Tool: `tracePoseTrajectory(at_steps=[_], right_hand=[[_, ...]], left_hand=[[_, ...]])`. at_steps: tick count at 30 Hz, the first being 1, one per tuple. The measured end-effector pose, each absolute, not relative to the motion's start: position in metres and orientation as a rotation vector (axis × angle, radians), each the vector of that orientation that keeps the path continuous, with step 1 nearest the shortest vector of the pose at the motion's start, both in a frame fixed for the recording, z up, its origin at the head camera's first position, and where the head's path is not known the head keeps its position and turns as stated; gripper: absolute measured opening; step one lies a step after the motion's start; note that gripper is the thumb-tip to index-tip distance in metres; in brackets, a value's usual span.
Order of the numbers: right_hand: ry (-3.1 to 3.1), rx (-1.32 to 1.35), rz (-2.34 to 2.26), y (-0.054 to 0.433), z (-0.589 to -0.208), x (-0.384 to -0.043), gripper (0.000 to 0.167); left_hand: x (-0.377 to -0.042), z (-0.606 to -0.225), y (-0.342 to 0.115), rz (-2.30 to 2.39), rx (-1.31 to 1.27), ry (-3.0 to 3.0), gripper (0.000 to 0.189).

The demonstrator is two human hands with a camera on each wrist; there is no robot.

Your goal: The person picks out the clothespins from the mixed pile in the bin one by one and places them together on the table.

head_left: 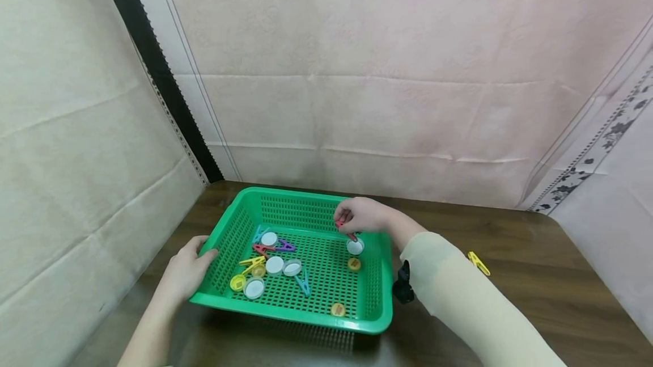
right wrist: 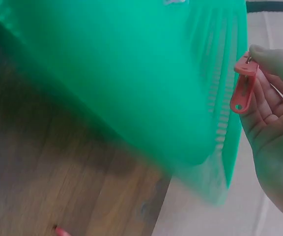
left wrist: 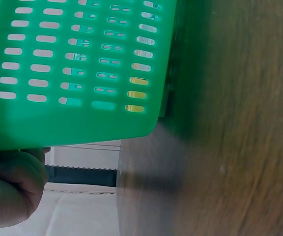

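A green perforated basket (head_left: 285, 314) stands on the wooden table, its left rim gripped by my left hand (head_left: 185, 270). The left wrist view shows those fingers (left wrist: 26, 172) curled at the rim. Over the basket's right side, my right hand (head_left: 363, 215) pinches a red clothespin (right wrist: 244, 83) between thumb and fingers. Close below that hand lies a white bottle cap (head_left: 355, 247). On the basket's left side are several more white caps (head_left: 254, 288), a yellow cap (head_left: 237, 282), and red (head_left: 262, 249), purple (head_left: 286, 246), yellow (head_left: 252, 264) and light blue (head_left: 303, 285) clothespins.
One yellow clothespin (head_left: 478, 264) lies on the table right of the basket, beyond my right sleeve (head_left: 459, 282). Tan round discs (head_left: 338, 309) sit in the basket's right half. Pale cloth (head_left: 357, 100) hangs behind the table and along both sides.
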State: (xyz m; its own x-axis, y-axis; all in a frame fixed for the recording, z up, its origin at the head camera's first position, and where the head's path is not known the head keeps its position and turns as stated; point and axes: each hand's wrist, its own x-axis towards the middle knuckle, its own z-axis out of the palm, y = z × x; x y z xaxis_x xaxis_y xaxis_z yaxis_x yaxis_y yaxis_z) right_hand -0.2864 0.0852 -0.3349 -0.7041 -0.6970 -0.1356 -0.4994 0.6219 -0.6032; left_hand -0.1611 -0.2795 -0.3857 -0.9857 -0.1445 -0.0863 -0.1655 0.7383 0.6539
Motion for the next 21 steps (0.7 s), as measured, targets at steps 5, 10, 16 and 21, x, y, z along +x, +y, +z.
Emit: tracePoseTrajectory(at_steps=[5,10,16,21], right_hand=[[2.498,-0.903,-0.843,0.104,-0.336,-0.285,0.017],[2.493,-0.858,-0.905,0.120,-0.336,-0.285,0.019],[2.503,-0.809,-0.955,0.135,-0.337,-0.286,0.017],[2.481,-0.765,-0.999,0.143,-0.337,-0.285,0.021]], left_hand=[[-0.161,-0.386,-0.280,1.078,-0.251,2.905,0.058],[-0.161,-0.386,-0.280,1.068,-0.244,2.913,0.058],[-0.160,-0.385,-0.280,1.064,-0.241,2.918,0.058],[-0.159,-0.384,-0.279,1.071,-0.232,2.915,0.057]])
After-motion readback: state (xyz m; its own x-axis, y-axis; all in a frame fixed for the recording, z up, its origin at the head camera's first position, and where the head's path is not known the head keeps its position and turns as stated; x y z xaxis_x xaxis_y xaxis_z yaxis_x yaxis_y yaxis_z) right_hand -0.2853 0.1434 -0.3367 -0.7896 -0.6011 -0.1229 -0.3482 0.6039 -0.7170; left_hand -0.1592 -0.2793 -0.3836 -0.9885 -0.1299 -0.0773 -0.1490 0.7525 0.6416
